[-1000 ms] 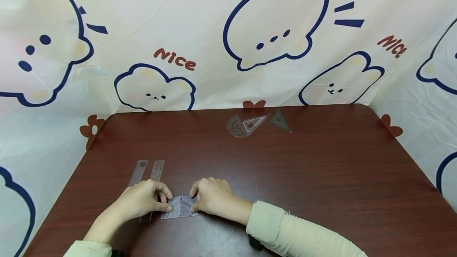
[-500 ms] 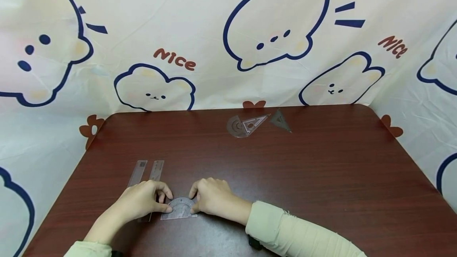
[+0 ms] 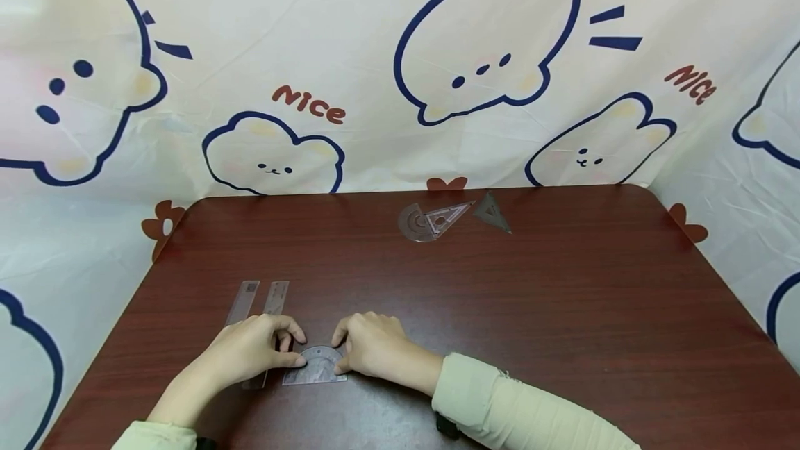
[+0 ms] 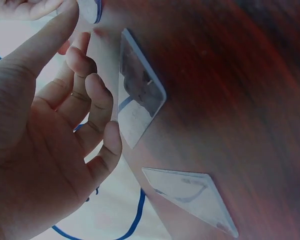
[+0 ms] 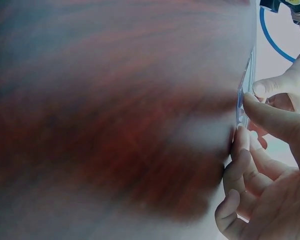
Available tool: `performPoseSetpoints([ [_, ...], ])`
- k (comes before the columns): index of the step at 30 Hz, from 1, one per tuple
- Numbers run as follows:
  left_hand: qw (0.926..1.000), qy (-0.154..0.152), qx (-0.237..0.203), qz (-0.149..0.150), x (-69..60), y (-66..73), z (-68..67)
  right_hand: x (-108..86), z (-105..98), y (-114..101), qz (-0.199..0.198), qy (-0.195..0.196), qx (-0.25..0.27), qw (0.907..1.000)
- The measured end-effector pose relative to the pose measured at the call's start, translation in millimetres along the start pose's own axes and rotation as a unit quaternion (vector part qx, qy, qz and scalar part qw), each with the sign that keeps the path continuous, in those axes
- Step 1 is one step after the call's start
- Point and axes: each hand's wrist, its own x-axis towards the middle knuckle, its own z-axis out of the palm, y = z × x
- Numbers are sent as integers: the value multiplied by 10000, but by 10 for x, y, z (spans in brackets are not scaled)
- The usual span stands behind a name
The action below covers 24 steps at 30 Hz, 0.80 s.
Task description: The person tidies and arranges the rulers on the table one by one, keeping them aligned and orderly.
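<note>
While two rulers (image 3: 276, 296) are partly hidden by the left hand (image 3: 246, 347), its thumb is set against the left edge of a clear protractor (image 3: 319, 367), with the forefinger apart. Between both hands the protractor is framed, its right edge met by the thumb of the right hand (image 3: 376, 346), forefinger slightly apart; whether either hand pinches it cannot be told. Far back on the brown table (image 3: 562, 311), another protractor (image 3: 410, 225) and two triangles (image 3: 492, 216) are seen.

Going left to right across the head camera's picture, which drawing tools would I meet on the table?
Left ruler, right ruler, near protractor, far protractor, pale triangle, dark triangle.
</note>
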Motion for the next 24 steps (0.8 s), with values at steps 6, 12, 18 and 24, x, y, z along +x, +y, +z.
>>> performPoseSetpoints([
  [6,9998,118,-140,-95,20,27,2,-4,-8,10,-63,-26,176,9998],
  [12,9992,257,-247,161,60,38,19,-11,-42,32,-146,52,374,9992],
  [18,9980,532,-182,304,104,68,43,-11,-104,84,-169,144,518,9984],
  [24,9966,789,105,207,119,73,37,10,-140,123,-150,225,640,9976],
])
